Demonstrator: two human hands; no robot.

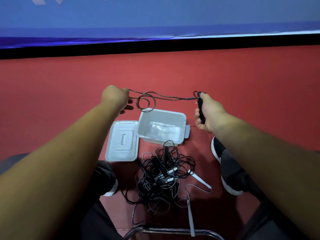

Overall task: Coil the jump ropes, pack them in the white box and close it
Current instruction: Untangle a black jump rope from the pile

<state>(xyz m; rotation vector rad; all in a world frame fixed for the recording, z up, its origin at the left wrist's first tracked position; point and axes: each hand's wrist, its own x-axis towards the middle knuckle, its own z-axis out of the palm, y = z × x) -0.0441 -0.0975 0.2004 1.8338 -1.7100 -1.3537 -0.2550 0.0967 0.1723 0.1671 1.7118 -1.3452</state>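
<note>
Jump rope [166, 97] stretched above white box [183, 118] for coiling: my left fingers [124, 93] pinch it, right fingers [197, 113] grip its handle [201, 112].

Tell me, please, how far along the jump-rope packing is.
Done: the white box stands open, seemingly empty, its lid beside it. In hand: one black rope stretched between the left grip and right grip, partly looped. Left: the tangled pile of ropes, packing, closing.
</note>
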